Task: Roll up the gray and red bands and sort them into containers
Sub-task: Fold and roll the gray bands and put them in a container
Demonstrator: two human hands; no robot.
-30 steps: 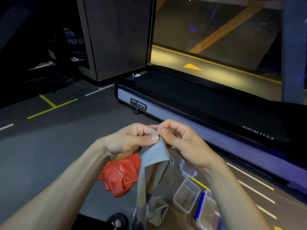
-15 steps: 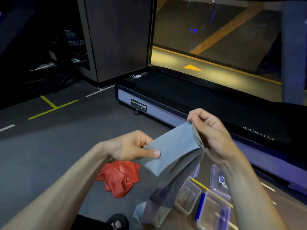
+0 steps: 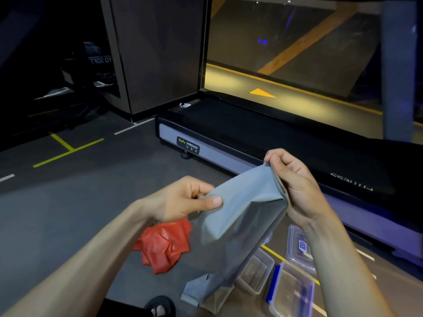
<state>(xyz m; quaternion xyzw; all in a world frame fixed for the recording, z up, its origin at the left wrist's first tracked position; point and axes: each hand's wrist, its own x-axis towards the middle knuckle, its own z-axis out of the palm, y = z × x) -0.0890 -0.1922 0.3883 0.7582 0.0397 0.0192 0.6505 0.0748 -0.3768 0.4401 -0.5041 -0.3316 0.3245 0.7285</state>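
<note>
head view: gray band stretched between left hand and right hand.

- I've got one head view, looking forward and down, close over the treadmill edge.
- No second view shares it.

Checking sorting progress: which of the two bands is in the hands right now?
The gray band, pinched by the left hand and right hand. The red band lies crumpled on the floor.

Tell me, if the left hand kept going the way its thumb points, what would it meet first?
Probably the gray band it already pinches, then the right hand gripping the band's other end; depth is hard to judge.
</note>
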